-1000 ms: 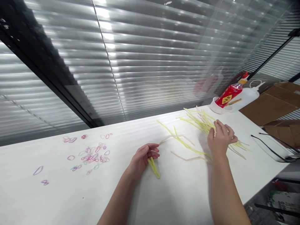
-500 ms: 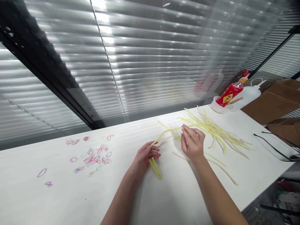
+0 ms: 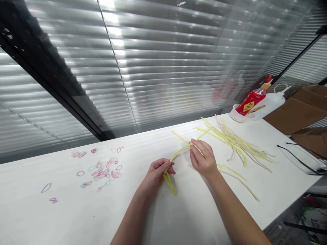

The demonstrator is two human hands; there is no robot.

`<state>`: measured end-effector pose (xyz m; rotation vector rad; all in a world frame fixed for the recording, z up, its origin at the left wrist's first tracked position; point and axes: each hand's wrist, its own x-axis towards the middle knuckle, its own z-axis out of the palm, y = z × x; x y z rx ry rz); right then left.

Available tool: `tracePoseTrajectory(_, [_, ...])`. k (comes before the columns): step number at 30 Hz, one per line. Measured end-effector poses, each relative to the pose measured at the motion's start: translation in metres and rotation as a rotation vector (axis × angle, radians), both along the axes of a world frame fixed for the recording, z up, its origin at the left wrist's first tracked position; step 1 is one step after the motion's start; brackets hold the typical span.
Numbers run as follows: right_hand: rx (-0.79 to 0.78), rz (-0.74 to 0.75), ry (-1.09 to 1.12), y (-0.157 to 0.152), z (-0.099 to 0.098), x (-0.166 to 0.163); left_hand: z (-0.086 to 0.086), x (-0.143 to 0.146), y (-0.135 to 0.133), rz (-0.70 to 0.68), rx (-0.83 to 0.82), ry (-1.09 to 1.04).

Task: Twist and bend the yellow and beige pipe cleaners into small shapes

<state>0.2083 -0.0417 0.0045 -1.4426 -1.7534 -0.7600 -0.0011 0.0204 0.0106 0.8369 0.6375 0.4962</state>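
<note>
My left hand (image 3: 158,170) is closed around several yellow pipe cleaners; their folded lower ends (image 3: 170,183) stick out below the fingers. From that grip a yellow pipe cleaner (image 3: 177,151) arches up to my right hand (image 3: 203,156), whose thumb and fingertips pinch it. Its free end runs on past the fingers toward the back right. More yellow and beige pipe cleaners (image 3: 237,141) lie in a loose pile right of my right hand. Single strands, one yellow (image 3: 232,171) and one beige (image 3: 246,188), rest near my right forearm.
Small coloured rings (image 3: 102,174) are scattered on the white table (image 3: 63,224) at the left. At the back right are a red bottle (image 3: 251,101) in a clear plastic bowl (image 3: 238,116), a white squeeze bottle (image 3: 274,102), cardboard boxes (image 3: 298,110) and glasses (image 3: 298,157). Blinds stand behind.
My right hand has moved left and slightly down along the pipe cleaner, closer to my left hand. The left hand's fingers have closed more tightly over the bunch.
</note>
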Motion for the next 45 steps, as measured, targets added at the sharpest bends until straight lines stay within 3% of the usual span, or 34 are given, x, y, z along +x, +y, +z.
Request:
tracePoseTrajectory(7, [-0.017, 0.01, -0.006, 0.001, 0.004, -0.002, -0.004, -0.001, 0.0, -0.022, 0.051, 0.012])
tracePoseTrajectory(17, [0.053, 0.186, 0.188, 0.001, 0.001, -0.002, -0.002, -0.001, 0.0, -0.043, 0.063, 0.036])
tracePoseTrajectory(38, [-0.059, 0.193, 0.354, -0.004, 0.003, -0.001, -0.008, -0.002, 0.0, -0.026, 0.042, 0.02])
tracePoseTrajectory(45, [-0.079, 0.199, 0.674, -0.001, 0.003, -0.011, -0.006, -0.001, 0.004, 0.01, -0.064, -0.13])
